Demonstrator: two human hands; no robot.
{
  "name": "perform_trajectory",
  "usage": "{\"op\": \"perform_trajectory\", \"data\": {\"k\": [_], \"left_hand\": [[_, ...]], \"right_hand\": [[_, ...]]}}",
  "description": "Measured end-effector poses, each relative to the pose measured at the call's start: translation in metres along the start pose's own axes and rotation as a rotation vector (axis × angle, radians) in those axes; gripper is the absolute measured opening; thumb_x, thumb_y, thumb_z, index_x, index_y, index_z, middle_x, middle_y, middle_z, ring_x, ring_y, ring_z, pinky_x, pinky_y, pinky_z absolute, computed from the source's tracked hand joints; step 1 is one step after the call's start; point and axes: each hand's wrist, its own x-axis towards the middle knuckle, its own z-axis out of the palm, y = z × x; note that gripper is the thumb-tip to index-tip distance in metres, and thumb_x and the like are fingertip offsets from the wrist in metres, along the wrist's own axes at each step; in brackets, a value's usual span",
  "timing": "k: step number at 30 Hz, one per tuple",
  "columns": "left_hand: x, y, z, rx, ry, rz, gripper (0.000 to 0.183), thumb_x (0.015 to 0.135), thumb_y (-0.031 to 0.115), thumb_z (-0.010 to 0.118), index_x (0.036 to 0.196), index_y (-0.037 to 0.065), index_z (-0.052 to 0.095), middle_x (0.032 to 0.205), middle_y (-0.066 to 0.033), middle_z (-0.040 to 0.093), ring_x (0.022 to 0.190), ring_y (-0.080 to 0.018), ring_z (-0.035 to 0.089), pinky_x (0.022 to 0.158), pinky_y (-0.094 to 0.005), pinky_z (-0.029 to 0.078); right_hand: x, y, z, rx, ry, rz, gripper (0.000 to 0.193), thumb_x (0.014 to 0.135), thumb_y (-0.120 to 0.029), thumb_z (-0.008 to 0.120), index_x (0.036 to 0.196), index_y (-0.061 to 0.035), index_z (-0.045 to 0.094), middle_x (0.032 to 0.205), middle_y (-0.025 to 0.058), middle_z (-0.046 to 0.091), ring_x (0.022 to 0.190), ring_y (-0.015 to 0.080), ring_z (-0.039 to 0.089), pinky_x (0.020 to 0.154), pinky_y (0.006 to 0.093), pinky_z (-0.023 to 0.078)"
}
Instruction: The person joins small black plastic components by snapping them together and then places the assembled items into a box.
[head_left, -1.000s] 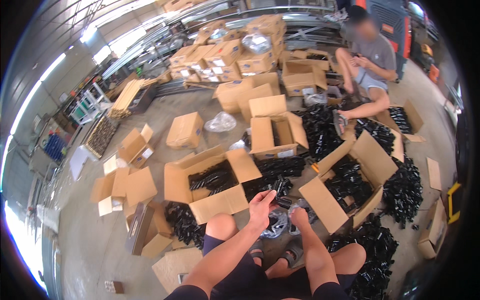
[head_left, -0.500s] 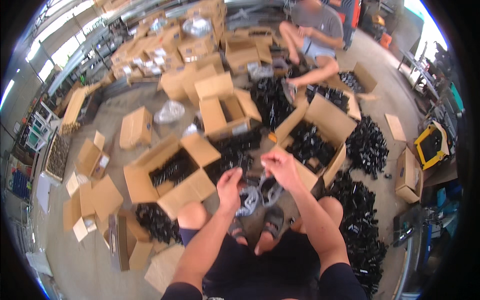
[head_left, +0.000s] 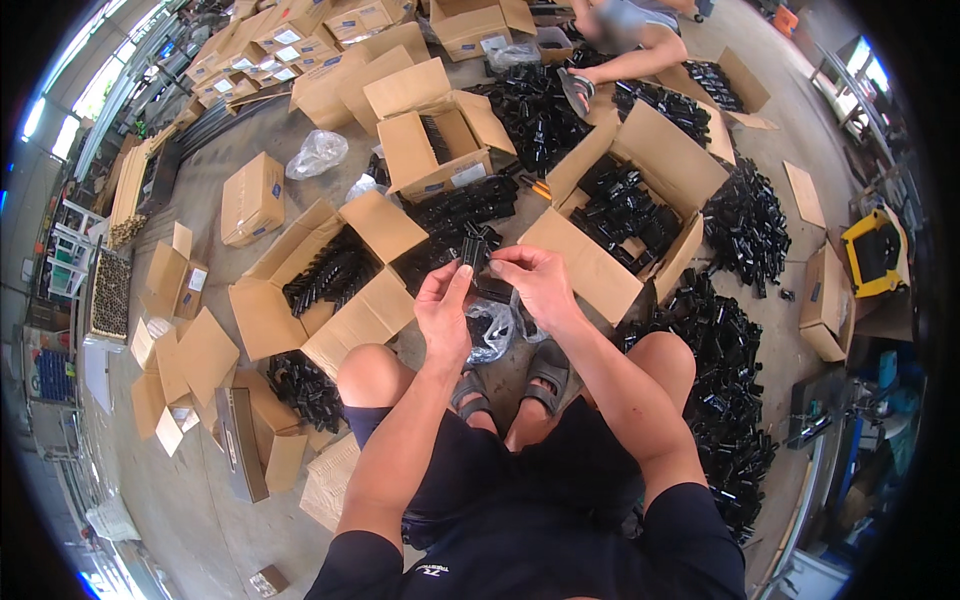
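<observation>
Your left hand [head_left: 443, 312] and right hand [head_left: 537, 283] both pinch one small black part [head_left: 472, 252], fingers closed. Keep it steady above the clear bag [head_left: 490, 330] below your grip.

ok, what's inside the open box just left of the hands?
The open cardboard box holds a heap of black parts, seemingly the kind both hands hold. The heap covers the bottom and anything beneath.

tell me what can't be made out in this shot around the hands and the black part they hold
Head view only:
- Black part: small and dark, mostly covered by the left hand and right hand; its shape is unclear.
- Clear plastic bag: contents hidden by glare and the hands.
- Open box: its black pieces blur into one mass.
- Other person: cut off by the top edge.
</observation>
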Motion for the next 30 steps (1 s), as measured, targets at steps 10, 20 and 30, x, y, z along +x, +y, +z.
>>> {"op": "perform_trajectory", "data": {"k": [10,20,30], "left_hand": [[-0.002,-0.011,0.012,0.172,-0.037,0.12,0.02,0.094,0.003,0.069,0.113,-0.004,0.066,0.101,-0.0065,0.071,0.086,-0.0073,0.063,0.079,-0.0218,0.051],[-0.003,-0.011,0.01,0.321,-0.036,0.206,0.018,0.094,0.001,0.068,0.111,-0.005,0.067,0.101,-0.008,0.072,0.088,-0.0085,0.065,0.081,-0.0222,0.051],[-0.011,-0.002,0.014,0.365,-0.038,0.214,0.021,0.093,0.003,0.071,0.111,-0.006,0.067,0.097,-0.0061,0.071,0.085,-0.0072,0.064,0.077,-0.0209,0.051]], "right_hand": [[-0.002,0.013,-0.004,0.238,0.068,0.191,0.012,0.09,-0.005,0.073,0.098,0.0033,0.07,0.09,0.007,0.072,0.078,0.0131,0.066,0.073,0.0271,0.054],[-0.011,0.026,0.009,0.166,0.185,0.143,0.015,0.092,-0.012,0.073,0.095,0.0021,0.073,0.084,0.0012,0.07,0.075,0.0067,0.058,0.068,0.0239,0.046],[-0.01,0.016,-0.002,-0.054,0.077,0.057,0.016,0.09,-0.012,0.073,0.093,0.004,0.072,0.078,0.0027,0.069,0.07,0.0083,0.059,0.062,0.0256,0.046]]}}
